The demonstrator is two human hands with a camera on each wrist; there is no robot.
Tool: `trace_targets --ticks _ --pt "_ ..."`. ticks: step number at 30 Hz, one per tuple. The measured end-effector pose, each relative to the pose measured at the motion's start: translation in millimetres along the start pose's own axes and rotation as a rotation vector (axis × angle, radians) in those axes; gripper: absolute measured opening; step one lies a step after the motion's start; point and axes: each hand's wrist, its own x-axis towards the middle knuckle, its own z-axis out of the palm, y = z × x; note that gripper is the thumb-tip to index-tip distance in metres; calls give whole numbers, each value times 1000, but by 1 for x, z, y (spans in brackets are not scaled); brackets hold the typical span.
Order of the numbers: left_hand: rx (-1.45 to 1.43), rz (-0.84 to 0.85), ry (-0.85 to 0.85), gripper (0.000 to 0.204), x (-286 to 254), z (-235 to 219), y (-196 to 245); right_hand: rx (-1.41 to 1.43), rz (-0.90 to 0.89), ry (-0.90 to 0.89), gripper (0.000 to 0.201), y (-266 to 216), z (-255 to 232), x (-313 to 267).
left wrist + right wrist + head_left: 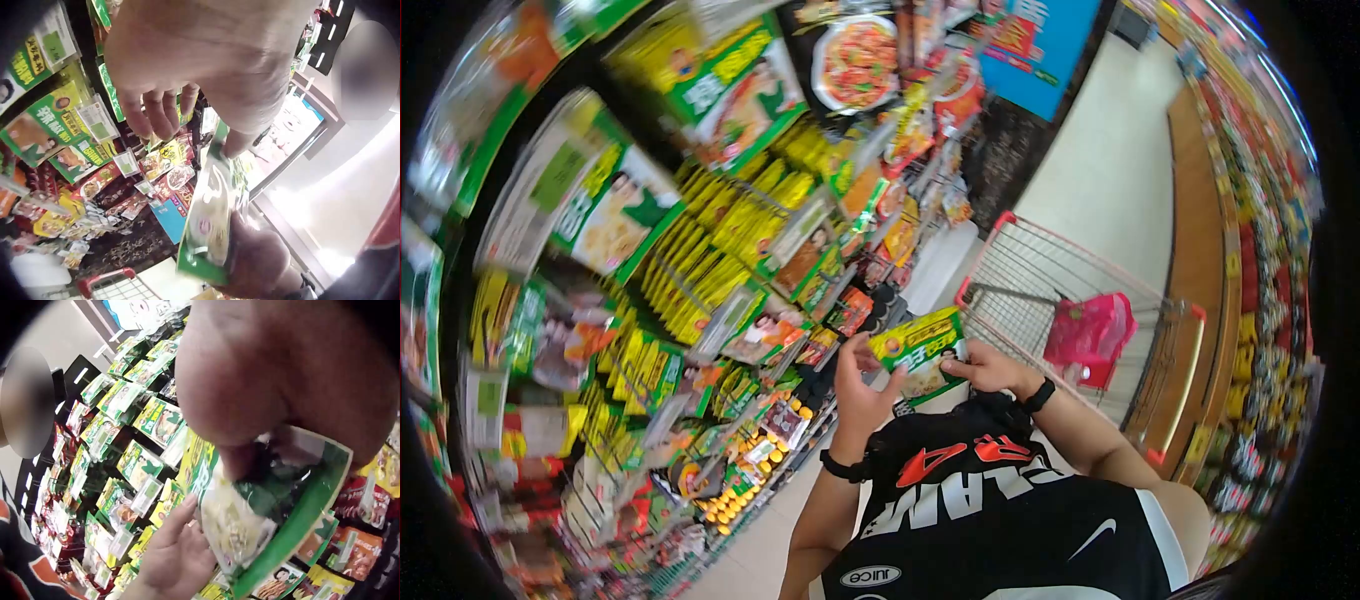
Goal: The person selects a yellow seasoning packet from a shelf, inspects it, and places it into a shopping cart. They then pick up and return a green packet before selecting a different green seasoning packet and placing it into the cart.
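A yellow-and-green food packet (918, 345) with printed lettering and a small picture of a person is held up in front of the chest. My right hand (998, 369) pinches its right side, thumb lying across the front. At the opposite edge is my left hand (865, 392), fingers loosely bent and apart, with the thumb at the packet. The left wrist view has the packet (209, 215) seen nearly side-on, below the left hand's relaxed fingers (164, 112). Through its clear window (234, 531), pale contents show in the right wrist view.
Racks of hanging yellow-and-green packets (720, 220) with price tags line the left side. A shopping cart (1090, 270) holding a pink bag (1090, 328) stands beyond the right hand. Another stocked shelf (1245, 300) runs along the right of the aisle floor (1115, 150).
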Motion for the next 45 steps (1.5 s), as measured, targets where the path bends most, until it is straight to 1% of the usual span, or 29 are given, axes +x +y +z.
trace_targets --ticks 1,2,3,5,6,8,10,11,12,14,15,16,19,20,23,24,25,26,28,29,30,31,33,35,37,40,42,43,45 --pt "-42 11 -42 66 4 0 -2 -108 -37 -23 27 2 -4 -4" --pt "-68 33 -89 52 8 0 3 -216 -72 -43 27 3 -5 -8" --pt "-33 52 -207 45 12 2 1 -326 -105 -60 27 6 -7 -12" --pt "39 99 -434 31 17 8 -3 -343 -93 21 26 10 -15 -23" --pt "99 156 -481 20 20 15 1 -356 -89 56 25 11 -21 -27" --pt "202 187 -537 19 20 31 -4 -406 -86 132 25 24 -37 -32" --pt "250 198 -563 18 23 45 -1 -379 -90 264 29 41 -49 -31" --pt "262 154 -556 18 24 51 2 -361 -91 324 32 50 -54 -30" --pt "276 108 -549 18 25 58 5 -466 -104 460 51 59 -60 -27" --pt "226 38 -494 18 28 77 12 -604 -4 739 63 91 -66 -13" --pt "269 48 -504 16 32 85 16 -669 57 872 70 107 -67 -10" --pt "313 55 -515 14 37 93 20 -545 115 667 84 91 -74 -15" --pt "388 90 -545 15 49 124 24 40 5 87 82 79 -88 -14" --pt "382 84 -566 17 53 137 27 163 -63 23 81 79 -89 -14" --pt "362 115 -658 19 67 174 16 264 -214 103 77 93 -93 -4" --pt "384 142 -679 20 71 187 14 333 -172 125 66 90 -102 -7" --pt "404 169 -700 22 75 199 13 379 -162 182 61 102 -109 -3" --pt "409 117 -770 32 79 212 11 423 -149 238 56 110 -118 0" --pt "450 146 -854 38 89 237 9 443 -151 363 40 130 -137 -3" --pt "470 157 -896 41 92 246 9 651 -93 366 36 127 -151 -10" --pt "492 156 -959 48 95 253 8 770 -58 384 37 149 -161 -5" --pt "493 149 -982 47 96 261 10 891 -21 401 38 171 -171 -1" --pt "494 138 -1024 47 96 276 10 908 43 537 39 189 -198 0" --pt "495 101 -1051 45 90 280 2 836 146 648 37 206 -225 0" --pt "497 41 -1100 43 88 281 -6 742 236 650 34 235 -248 11" --pt "478 -114 -1079 38 85 275 -15 601 392 734 30 270 -273 32" --pt "508 -211 -1065 37 86 269 -18 564 420 788 28 299 -277 51" --pt "505 -213 -1042 36 82 264 -29 534 428 828 28 315 -286 62" --pt "490 -378 -1011 35 79 260 -32 558 477 865 28 338 -299 86"
